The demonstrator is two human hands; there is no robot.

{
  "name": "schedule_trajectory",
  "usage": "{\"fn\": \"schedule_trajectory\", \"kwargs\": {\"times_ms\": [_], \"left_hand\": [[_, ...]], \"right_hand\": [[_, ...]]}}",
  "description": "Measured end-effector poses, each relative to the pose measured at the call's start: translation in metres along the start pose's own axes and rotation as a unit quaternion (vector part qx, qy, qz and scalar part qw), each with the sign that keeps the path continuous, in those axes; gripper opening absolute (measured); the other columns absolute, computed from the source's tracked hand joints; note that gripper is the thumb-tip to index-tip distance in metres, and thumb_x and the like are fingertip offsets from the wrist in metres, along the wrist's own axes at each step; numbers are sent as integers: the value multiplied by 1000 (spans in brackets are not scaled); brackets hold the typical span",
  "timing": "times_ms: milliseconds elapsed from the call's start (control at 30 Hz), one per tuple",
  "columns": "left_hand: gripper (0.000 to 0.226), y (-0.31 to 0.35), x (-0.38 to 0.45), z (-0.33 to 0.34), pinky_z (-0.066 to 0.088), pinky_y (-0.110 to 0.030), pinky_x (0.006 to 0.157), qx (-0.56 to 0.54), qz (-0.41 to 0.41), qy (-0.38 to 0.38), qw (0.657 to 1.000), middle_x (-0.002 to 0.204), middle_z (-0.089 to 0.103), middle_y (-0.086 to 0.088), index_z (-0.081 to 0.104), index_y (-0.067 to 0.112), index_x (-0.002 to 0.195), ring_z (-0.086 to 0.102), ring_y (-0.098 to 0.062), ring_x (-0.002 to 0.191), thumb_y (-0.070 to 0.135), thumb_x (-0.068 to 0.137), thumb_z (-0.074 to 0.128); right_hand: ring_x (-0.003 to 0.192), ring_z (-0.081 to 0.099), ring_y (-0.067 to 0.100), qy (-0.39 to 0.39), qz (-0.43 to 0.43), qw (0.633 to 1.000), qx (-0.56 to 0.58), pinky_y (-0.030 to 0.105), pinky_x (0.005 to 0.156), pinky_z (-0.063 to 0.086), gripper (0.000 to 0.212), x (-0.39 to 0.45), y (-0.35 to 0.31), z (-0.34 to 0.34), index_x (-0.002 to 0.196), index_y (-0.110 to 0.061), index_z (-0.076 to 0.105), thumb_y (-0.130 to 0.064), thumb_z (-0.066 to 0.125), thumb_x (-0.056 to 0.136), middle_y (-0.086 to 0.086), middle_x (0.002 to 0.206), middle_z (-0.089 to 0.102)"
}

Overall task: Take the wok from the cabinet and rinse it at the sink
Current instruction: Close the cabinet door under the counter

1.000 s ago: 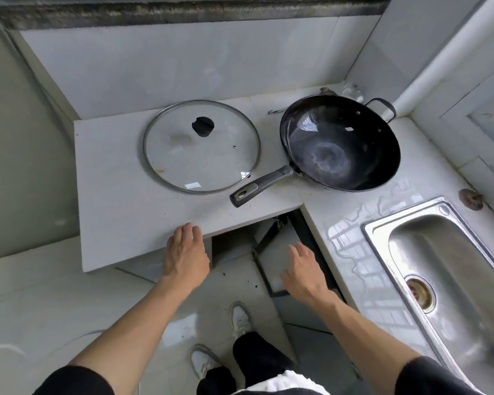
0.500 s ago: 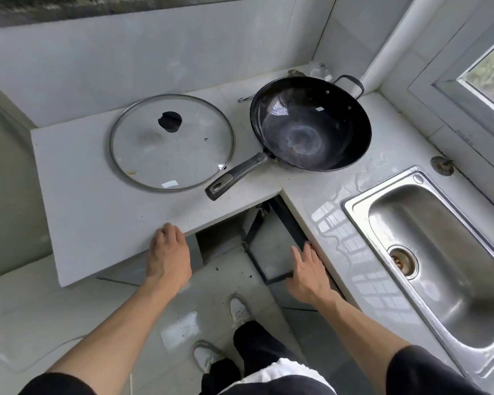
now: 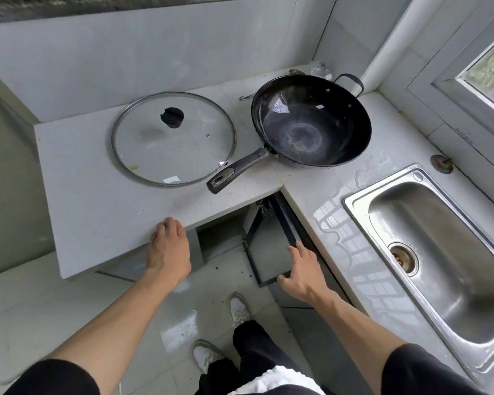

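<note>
Centrally, the black wok (image 3: pixel 311 121) was seen set on the pale tabletop (image 3: pixel 103 212), its long handle pointed toward the lower left and lying beside the glass lid (image 3: pixel 173 138). At the right of the frame the steel sink (image 3: pixel 451 252) was sunk into the tabletop, well apart from the wok. The left hand (image 3: pixel 169 252) was laid at the tabletop's front edge, fingers relaxed and curled over it. The right hand (image 3: pixel 303 269) was placed on the open cabinet door (image 3: pixel 268 246), fingers together along its edge, thumb hooked at the corner.
</note>
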State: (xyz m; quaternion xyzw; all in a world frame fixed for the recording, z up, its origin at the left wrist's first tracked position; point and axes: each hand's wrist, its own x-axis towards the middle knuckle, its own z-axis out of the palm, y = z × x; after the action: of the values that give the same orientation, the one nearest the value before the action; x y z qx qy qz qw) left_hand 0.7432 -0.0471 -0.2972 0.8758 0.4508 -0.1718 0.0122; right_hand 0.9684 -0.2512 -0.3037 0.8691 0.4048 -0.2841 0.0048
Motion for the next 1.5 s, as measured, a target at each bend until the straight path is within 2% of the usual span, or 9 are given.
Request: {"fn": "schedule_trajectory", "kwargs": {"times_ms": [300, 400, 500, 633, 667, 700, 833, 1100, 1500], "left_hand": [[90, -7, 0, 1, 41, -36, 105, -36, 16, -9, 999, 143, 27, -17, 20, 0, 142, 35, -30, 127, 29, 73, 70], [90, -9, 1, 3, 41, -36, 104, -32, 18, -3, 999, 142, 28, -16, 20, 1, 141, 35, -30, 127, 29, 72, 70], [92, -11, 1, 4, 39, -36, 107, -43, 21, -2, 999, 144, 26, -16, 18, 1, 142, 33, -31, 129, 29, 72, 70], [88, -12, 2, 4, 37, -37, 108, -59, 19, 0, 998, 144, 27, -14, 20, 2, 142, 33, -30, 130, 26, 72, 68], [87, -12, 3, 4, 38, -37, 108, -62, 20, 0, 998, 144, 27, -14, 21, 2, 142, 33, -30, 129, 25, 72, 68], [86, -12, 3, 3, 38, -37, 108, -65, 20, -1, 998, 143, 28, -14, 22, 2, 141, 34, -30, 129, 24, 72, 67], [85, -13, 4, 3, 37, -37, 108, -72, 18, -5, 997, 143, 29, -13, 24, 3, 140, 35, -29, 127, 23, 71, 68], [89, -8, 5, 1, 37, -35, 107, -76, 5, -15, 997, 143, 27, -14, 22, 1, 141, 33, -30, 127, 22, 69, 70], [83, -4, 7, -6, 31, -37, 113, -91, -14, -17, 996, 146, 26, -13, 23, 2, 142, 31, -30, 132, 18, 72, 66]], "right_hand": [[137, 27, 20, 43, -38, 983, 176, 23, 111, 25, 62, -2, -28, 22, 145, -6, 36, -16, 56, 87, 6, 147, 31], [97, 47, 12, 94, 18, 950, 297, 24, 86, 41, 30, 2, -40, 26, 109, -17, 56, -12, 55, 80, 0, 111, 50], [62, 42, 12, 84, 155, 872, 457, 30, 62, 40, 9, 10, -55, 30, 81, -15, 47, -19, 55, 82, -2, 75, 49], [74, 44, 23, 0, 221, 790, 571, 42, 77, 50, 26, 19, -56, 37, 79, -6, 52, -30, 52, 91, 10, 79, 50], [75, 49, 24, -16, 224, 774, 592, 49, 86, 53, 44, 20, -56, 37, 96, 10, 64, -32, 52, 95, 10, 82, 55], [77, 55, 24, -35, 227, 747, 624, 50, 93, 53, 55, 24, -56, 39, 116, 17, 51, -35, 50, 99, 10, 86, 61], [93, 67, 26, -109, 215, 664, 708, 37, 91, 51, 61, 31, -68, 36, 120, 2, 61, -51, 37, 102, 12, 100, 71], [128, 52, 35, -172, 223, 586, 760, 45, 114, 34, 83, 45, -81, 31, 143, 2, 42, -66, 25, 98, 21, 142, 51], [138, 41, 37, -208, 227, 482, 821, 45, 114, 31, 93, 70, -122, 24, 147, 1, 35, -74, 21, 93, 21, 152, 38]]}}
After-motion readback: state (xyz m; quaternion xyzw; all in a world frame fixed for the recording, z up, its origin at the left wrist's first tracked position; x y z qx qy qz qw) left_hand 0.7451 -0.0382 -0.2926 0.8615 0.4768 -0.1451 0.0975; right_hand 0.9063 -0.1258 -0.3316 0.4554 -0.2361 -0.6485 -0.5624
